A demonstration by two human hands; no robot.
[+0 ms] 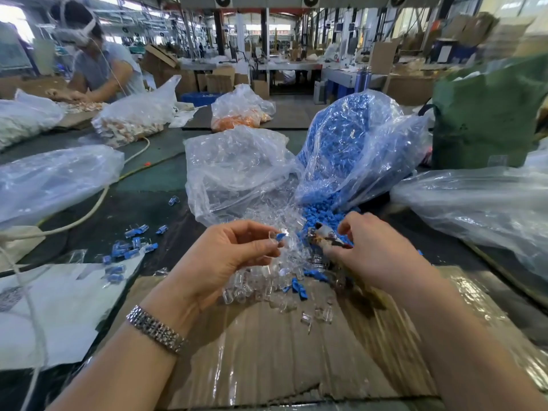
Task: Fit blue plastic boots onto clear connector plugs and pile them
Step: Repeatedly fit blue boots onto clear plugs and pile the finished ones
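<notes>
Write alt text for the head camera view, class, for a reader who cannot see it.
A person's left hand pinches a clear plug with a blue boot while the right hand reaches into loose blue boots spilling from a clear bag of blue boots. Loose clear plugs lie on cardboard; finished pieces lie to the left.

Both forearms reach forward, bare. The left hand [225,250], palm turned inward with a metal bracelet [156,329] at its wrist, has its fingertips [271,247] pinched together. The right hand [370,247], knuckles up, curls its fingers downward.
</notes>
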